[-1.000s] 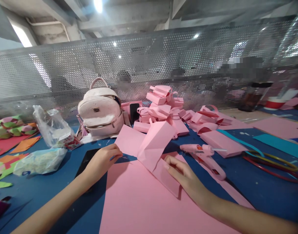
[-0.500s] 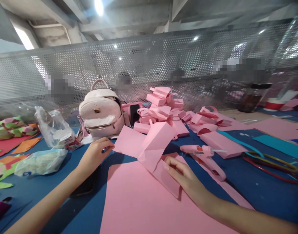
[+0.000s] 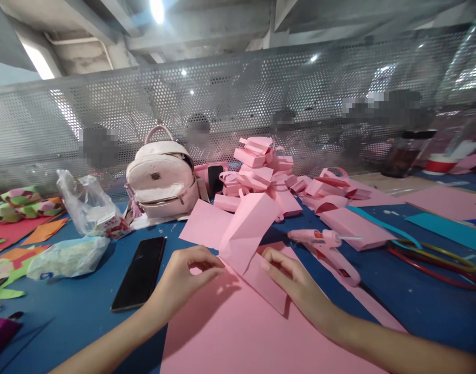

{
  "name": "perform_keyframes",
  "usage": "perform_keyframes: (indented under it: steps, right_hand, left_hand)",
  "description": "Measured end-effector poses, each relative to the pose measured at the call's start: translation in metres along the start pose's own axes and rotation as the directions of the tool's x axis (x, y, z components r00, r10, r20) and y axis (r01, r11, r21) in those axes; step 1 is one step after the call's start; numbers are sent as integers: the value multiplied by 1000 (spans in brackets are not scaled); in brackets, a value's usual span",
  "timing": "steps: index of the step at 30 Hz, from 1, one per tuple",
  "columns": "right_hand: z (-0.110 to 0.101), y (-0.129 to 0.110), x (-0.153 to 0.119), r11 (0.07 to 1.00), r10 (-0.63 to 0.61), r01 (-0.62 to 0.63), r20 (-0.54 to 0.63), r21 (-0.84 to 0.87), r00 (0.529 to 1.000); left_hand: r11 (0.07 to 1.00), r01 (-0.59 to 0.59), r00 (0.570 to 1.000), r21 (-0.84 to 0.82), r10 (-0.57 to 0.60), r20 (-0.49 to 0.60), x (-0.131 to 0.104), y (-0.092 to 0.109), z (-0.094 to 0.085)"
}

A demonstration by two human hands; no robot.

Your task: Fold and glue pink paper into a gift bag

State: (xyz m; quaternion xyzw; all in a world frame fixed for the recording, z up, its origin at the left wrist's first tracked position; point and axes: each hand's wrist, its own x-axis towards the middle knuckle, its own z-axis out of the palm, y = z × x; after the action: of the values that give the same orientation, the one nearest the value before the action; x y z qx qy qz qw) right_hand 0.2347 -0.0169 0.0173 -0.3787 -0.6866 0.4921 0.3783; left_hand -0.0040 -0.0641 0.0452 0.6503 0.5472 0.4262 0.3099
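A folded piece of pink paper (image 3: 250,221) stands partly upright, with one flap out to the left and another slanting down to the right. My right hand (image 3: 282,272) grips its lower right flap between thumb and fingers. At the lower left of the fold is my left hand (image 3: 191,272), its thumb and finger curled together in a pinch at the paper's edge; the exact contact is hard to see. Beneath both hands lies a large pink sheet (image 3: 246,337). A pink glue gun (image 3: 327,249) rests just right of my right hand.
Left of my left hand lies a black phone (image 3: 140,272). Farther back are a pale backpack (image 3: 160,179), a heap of pink paper boxes (image 3: 257,174) and a perforated metal screen (image 3: 230,88). Plastic bags (image 3: 68,257) sit at left, coloured rings (image 3: 436,265) at right.
My left hand has left the end of the left flap and moved right and down to the fold, uncovering the phone. My right hand stays on the folded paper.
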Motion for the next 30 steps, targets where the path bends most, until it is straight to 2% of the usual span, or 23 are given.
perform_keyframes:
  steps: [5,12,22,30]
  right_hand:
    - [1,-4,-1,999,-30,29,20,18,999]
    - [3,-7,-3,999,-45,45,56,13,997]
    - [2,2,-5,999,-55,54,81,7,995]
    - [3,1,-4,998,-57,57,75,-2,996]
  left_hand:
    - [967,149,988,-209,-138,65,0,4,11]
    - [930,244,970,-276,-240,47,2,7,18]
    - [877,295,954,-381,-291,68,5,-5,17]
    - [860,298,951,-414,-304,52,5,-3,15]
